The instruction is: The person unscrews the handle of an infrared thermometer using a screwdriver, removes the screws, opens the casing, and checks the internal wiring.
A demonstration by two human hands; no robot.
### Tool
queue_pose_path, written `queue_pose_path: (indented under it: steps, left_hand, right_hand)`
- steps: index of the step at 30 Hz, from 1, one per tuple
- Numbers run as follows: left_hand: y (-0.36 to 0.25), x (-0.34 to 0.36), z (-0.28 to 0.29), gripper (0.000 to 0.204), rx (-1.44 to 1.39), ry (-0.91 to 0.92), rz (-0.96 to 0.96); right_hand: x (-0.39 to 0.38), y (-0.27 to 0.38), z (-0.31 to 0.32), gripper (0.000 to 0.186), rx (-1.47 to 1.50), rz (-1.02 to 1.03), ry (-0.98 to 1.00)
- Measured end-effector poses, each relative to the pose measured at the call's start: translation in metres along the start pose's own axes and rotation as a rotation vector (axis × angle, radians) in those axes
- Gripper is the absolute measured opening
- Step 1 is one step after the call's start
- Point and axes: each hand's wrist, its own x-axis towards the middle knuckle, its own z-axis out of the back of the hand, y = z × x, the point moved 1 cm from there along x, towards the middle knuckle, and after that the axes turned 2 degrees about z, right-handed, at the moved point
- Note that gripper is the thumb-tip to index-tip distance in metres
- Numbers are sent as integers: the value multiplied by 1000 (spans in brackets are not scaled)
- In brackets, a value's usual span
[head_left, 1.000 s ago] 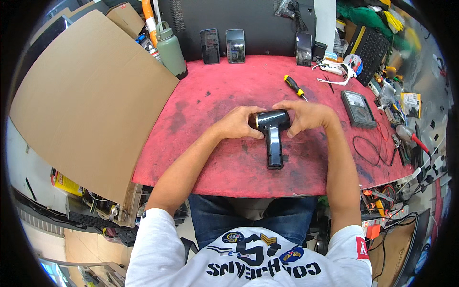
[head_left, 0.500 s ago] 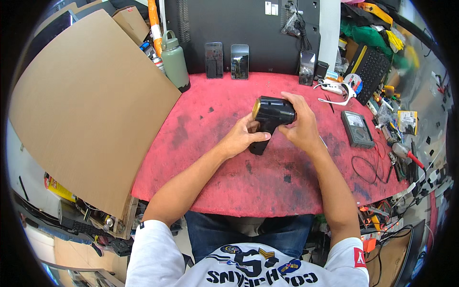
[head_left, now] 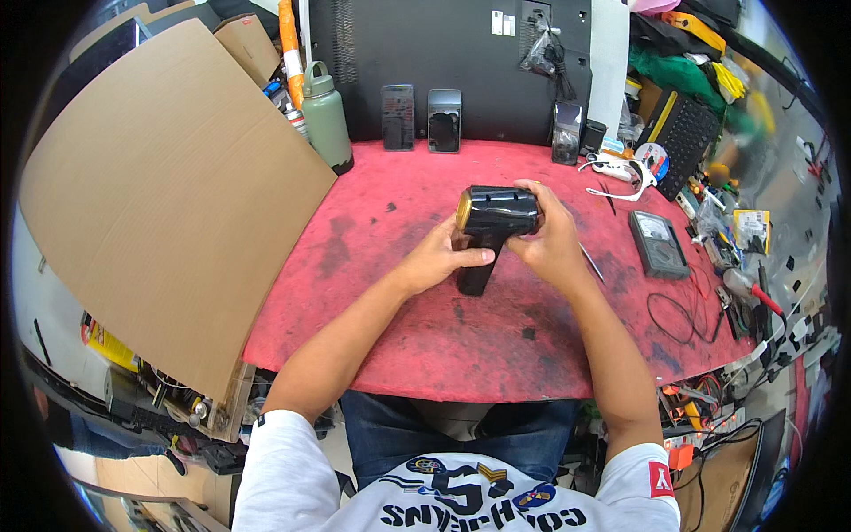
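A glossy black hair dryer (head_left: 501, 209) with a gold ring at its left end is held over the middle of the red mat (head_left: 408, 337). Its barrel lies roughly level, and the handle points down. My left hand (head_left: 441, 257) wraps the upper handle, thumb across the near side. At the barrel's right end, my right hand (head_left: 551, 232) grips the rear, fingers over the top and thumb underneath. Just right of my right wrist, a thin metal tool (head_left: 591, 262) lies on the mat.
Phones (head_left: 444, 121) lean against a black panel (head_left: 399, 53) at the back, beside a green bottle (head_left: 326, 120). A large cardboard sheet (head_left: 168, 204) covers the left. On the right lie white-framed glasses (head_left: 631, 182), an analog multimeter (head_left: 659, 244) with leads and crowded tools.
Both hands have shifted slightly left and nearer with the hair dryer, and its barrel has turned a little. More of the thin metal tool shows beside my right wrist.
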Motion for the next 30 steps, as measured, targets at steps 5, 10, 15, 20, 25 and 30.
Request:
queue_pose_path:
  steps: [5,10,15,20,25,30]
  left_hand:
    - [-4,2,-4,60,-434,92,164]
    - [5,0,-13,61,-385,-62,176]
    - [4,3,-11,53,-460,-130,247]
    - [11,7,0,45,-879,-53,334]
    - [4,3,-3,45,-739,9,257]
    - [17,7,2,51,-584,-20,112]
  right_hand:
    - [-4,-51,-17,44,540,-294,226]
    - [-12,-60,-29,49,839,-457,279]
    - [-8,-63,-39,66,712,-364,256]
    - [-8,-57,-27,70,572,-485,287]
    - [-8,-39,-18,69,517,-433,247]
    - [-4,-31,-11,63,525,-563,134]
